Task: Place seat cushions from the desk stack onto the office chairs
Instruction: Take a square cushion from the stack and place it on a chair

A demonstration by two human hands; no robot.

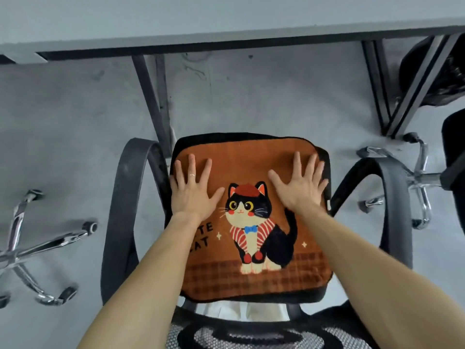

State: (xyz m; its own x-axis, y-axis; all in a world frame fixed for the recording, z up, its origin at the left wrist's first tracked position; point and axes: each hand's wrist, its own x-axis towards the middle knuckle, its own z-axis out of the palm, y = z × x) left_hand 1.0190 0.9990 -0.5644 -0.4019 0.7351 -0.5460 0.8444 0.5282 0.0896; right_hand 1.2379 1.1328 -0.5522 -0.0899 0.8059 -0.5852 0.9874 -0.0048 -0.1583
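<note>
- Because both hands lie flat on it, the orange-brown square plush cushion printed with a cartoon cat (214, 278) appears to be getting pressed square onto the seat of the black mesh office chair (120, 210), between its curved armrests.
- The left hand (192, 191) and right hand (299, 188) rest on the cushion's far half, fingers (192, 163) straight and spread apart, gripping nothing.
- Counted: one cushion, one chair beneath it, two armrests, two hands.
- Two chrome star-shaped chair bases (30, 248) flank it, one either side; a grey counter (226, 18) crosses the top.
</note>
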